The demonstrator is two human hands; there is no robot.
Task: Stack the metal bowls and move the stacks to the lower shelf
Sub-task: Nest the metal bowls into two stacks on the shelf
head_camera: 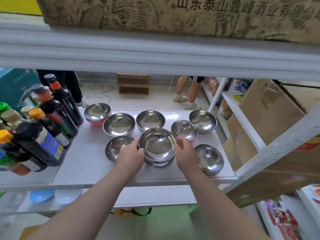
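Head view, frame centre: left hand (132,157) and right hand (186,153) grip opposite rims of the top bowl (157,144), tilted over a short bowl stack (158,162) on the white shelf (83,161). Seven single bowls surround it; dark sauce bottles (52,118) stand at left.

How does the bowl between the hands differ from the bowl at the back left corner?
The bowl between the hands sits nested on other bowls; the back-left bowl looks single. The first is flanked by the left hand and right hand; the second is untouched. The second shows a reddish outside; the first shows none. Both have shiny metal insides, open side up.
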